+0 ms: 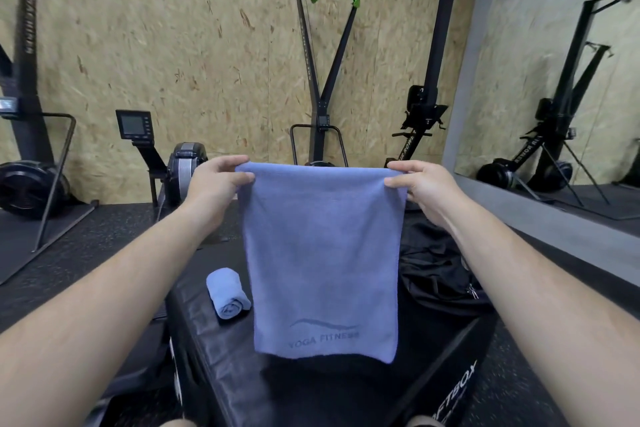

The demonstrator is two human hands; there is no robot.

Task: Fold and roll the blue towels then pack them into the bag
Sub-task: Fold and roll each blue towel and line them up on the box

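hanging long-axis vertical, blue towel [323,260] pinched at top corners by left hand [216,180] and right hand [420,184], level, above black box [311,388].

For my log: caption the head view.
A blue towel held up by left hand and right hand; rolled towel and bag on the box.

Both bare forearms reach forward from the lower corners of the frame, angling in toward the centre. The left hand [216,182] and right hand [420,184] are raised level with each other, well apart. Each pinches an upper corner of a blue towel [322,253], thumb on the near side, fingers curled behind.
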